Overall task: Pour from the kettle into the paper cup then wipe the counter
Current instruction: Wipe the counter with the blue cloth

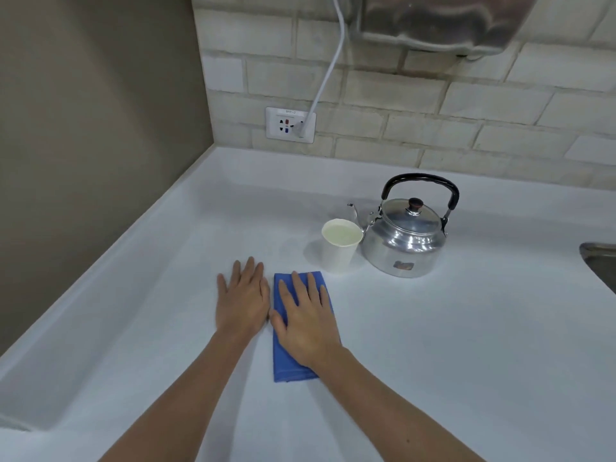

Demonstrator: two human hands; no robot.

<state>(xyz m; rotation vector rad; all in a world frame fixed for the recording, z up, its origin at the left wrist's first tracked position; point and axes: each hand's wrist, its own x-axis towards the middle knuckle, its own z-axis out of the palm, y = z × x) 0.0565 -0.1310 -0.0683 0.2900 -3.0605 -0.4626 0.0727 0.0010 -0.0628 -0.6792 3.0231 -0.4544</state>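
Seen from the head camera, one shiny metal kettle with a black handle (405,238), one white paper cup (340,249) and one folded blue cloth (293,361) sat on the white surface (466,345). The cup touched the kettle, spout above its rim. The right hand (305,323) pressed flat, fingers spread, on the cloth; the left hand (241,300) lay flat beside it, holding nothing. Cup and kettle stood beyond the hands, to the right.

A plain blue cloth (301,328) lies on the white surface (433,345), beside a white paper cup (340,250) and a shiny silver kettle (403,241) — black handle, dark knob — under a pale brick-patterned wall (433,128).
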